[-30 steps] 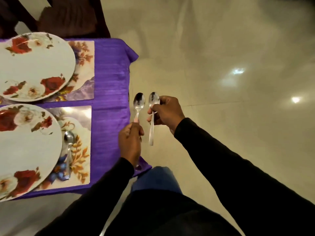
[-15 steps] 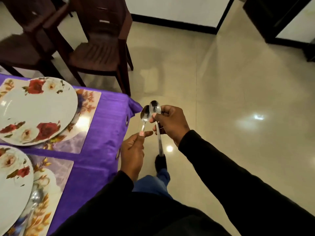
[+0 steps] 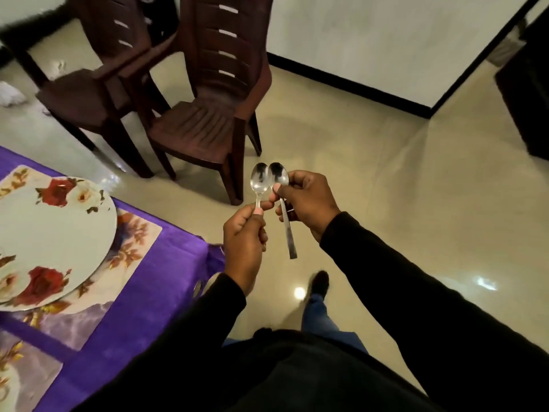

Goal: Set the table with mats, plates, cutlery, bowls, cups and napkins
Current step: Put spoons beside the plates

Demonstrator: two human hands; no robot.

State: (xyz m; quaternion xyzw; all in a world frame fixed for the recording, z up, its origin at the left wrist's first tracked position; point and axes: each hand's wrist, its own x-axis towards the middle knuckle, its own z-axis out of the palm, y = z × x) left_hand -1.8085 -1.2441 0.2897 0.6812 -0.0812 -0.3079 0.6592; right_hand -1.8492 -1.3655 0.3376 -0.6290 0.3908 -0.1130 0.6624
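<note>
My left hand [image 3: 243, 239] grips the handle of a steel spoon [image 3: 259, 181], bowl up. My right hand [image 3: 306, 200] pinches a second steel spoon [image 3: 286, 224] just below its bowl, its handle hanging down. The two spoon bowls stand side by side and overlap, above the floor beyond the table's corner. A white plate with red roses [image 3: 50, 233] lies on a floral mat [image 3: 130, 248] on the purple tablecloth [image 3: 142, 292] at the left. Part of another mat [image 3: 26, 373] shows at the lower left.
Two dark brown plastic chairs [image 3: 205, 114] stand on the glossy tiled floor beyond the table corner. A white wall with a black skirting runs at the back right. My foot [image 3: 319, 282] is on the floor below my hands.
The view has swung up and to the right along the table; the nearer plate and its spoon have left the frame. My hands have brought the two spoon bowls together.
</note>
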